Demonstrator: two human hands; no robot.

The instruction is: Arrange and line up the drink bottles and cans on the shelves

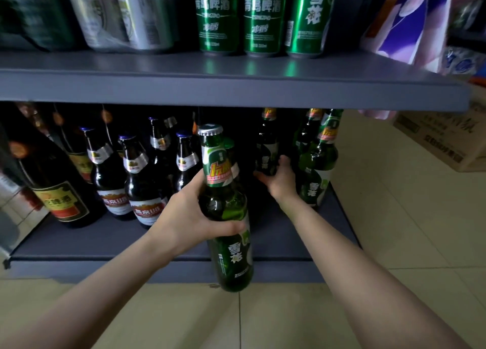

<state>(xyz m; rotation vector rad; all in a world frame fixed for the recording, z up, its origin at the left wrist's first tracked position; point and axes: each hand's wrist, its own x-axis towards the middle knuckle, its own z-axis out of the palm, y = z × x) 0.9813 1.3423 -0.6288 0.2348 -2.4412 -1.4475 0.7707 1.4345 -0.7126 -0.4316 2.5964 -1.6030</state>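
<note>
My left hand (pixel 188 212) grips a green glass beer bottle (pixel 226 212) round its middle and holds it upright in front of the lower shelf (pixel 110 243), its base past the front edge. Deeper in the shelf, my right hand (pixel 278 180) grips a second green bottle (pixel 267 148) low on its body. More green bottles (pixel 319 162) stand at the right end. Dark brown bottles (pixel 142 180) with silver neck foil fill the left half. Green cans (pixel 240 17) stand in a row on the upper shelf (pixel 210 83).
Silver and dark cans (pixel 126 14) lean at the upper left. A purple and white package (pixel 405 20) sticks out at the upper right. A cardboard box (pixel 441 138) sits on the tiled floor (pixel 394 217) to the right of the shelves.
</note>
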